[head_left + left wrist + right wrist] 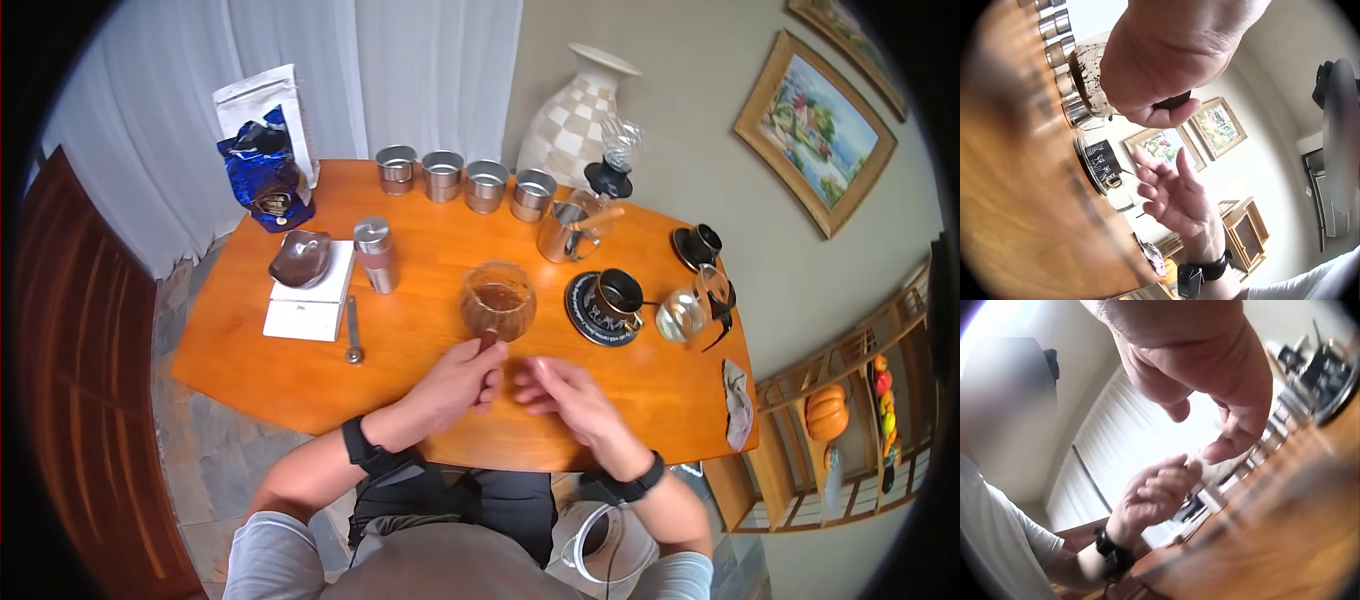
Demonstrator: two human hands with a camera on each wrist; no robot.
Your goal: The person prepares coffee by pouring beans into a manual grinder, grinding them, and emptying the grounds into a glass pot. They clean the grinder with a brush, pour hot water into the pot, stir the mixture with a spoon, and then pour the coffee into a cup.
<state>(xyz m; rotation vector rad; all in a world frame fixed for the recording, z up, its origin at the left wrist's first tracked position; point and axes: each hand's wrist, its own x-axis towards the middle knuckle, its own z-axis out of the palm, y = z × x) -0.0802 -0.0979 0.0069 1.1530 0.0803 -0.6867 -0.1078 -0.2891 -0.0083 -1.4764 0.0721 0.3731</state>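
Grey shirt (430, 565) comes first, close under the view, with the person's forearms reaching over the table (665, 390). At the left, a brown bowl (300, 260) sits on the scale (300, 322), with the spoon (354, 354) just beside it and the grinder (376, 268) standing near. Next is the left hand (455, 385), thumb and fingers clamped on the handle (488, 339) of the pot (498, 310). That pot is in front of the hand, around the middle of the table, brown specks (1092, 75) clinging to its glass; whether its base touches the wood, I can't tell. I'd call the step in hand the handling of this pot, and I'd want a firm grip with a loose wrist: small, even movements, no jerks, so whatever is inside stays below the rim. Glass knocks easily, so give the grinder and the cup (620, 288) a wide berth. Just right of it hangs the right hand (568, 392), fingers loosely bent, a little apart, holding nothing; it would serve best as a ready support. Further right, the cup rests on its saucer (598, 333) near the server (680, 317), and a cloth (738, 405) lies by the table's edge, handy for spills.
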